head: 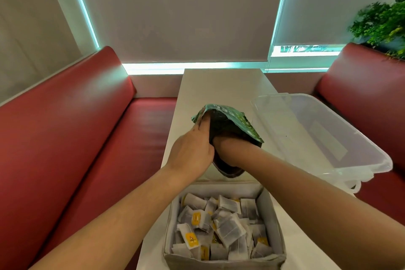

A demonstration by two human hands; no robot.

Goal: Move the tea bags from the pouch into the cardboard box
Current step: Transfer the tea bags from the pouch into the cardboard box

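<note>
A green pouch (235, 119) lies on the white table (221, 87), its dark open mouth turned toward me. My left hand (190, 151) grips the pouch's left edge and holds the mouth open. My right hand (230, 149) is pushed into the mouth, its fingers hidden inside, so I cannot tell what it holds. A grey cardboard box (169, 226) stands at the near end of the table, just below my hands. It holds several white tea bags (230, 229) with yellow tags.
A clear plastic tub (328, 138) sits at the table's right edge, close to the pouch. Red bench seats (87, 138) run along both sides of the narrow table. A green plant (382, 22) stands at the far right.
</note>
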